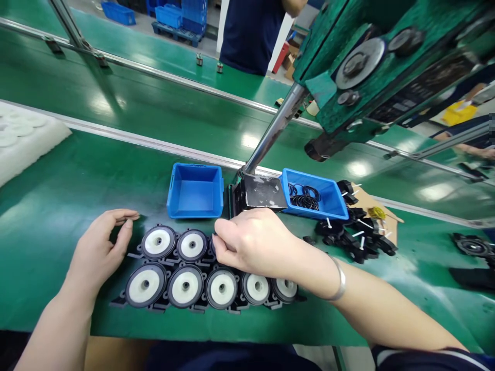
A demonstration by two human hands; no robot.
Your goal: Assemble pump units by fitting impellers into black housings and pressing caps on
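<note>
Two rows of round black parts with white disc centres lie on the green bench; one black-and-white round part (185,286) sits mid-row at the front. My left hand (103,242) hovers at the left end of the rows, thumb and fingertips slightly apart, with nothing between them. Over the back row, my right hand (247,239) is closed with its fingers curled. Whatever it grips is hidden behind the knuckles. It partly covers the right end of the back row, beside a black metal block (263,191).
Behind the rows stands a blue bin (196,191). Another blue bin (336,202) holds black rings. A green press (371,77) with a steel column (276,126) overhangs the right. Black parts with white pins (358,234) lie there. White foam (34,136) is at left; a person (251,36) stands beyond.
</note>
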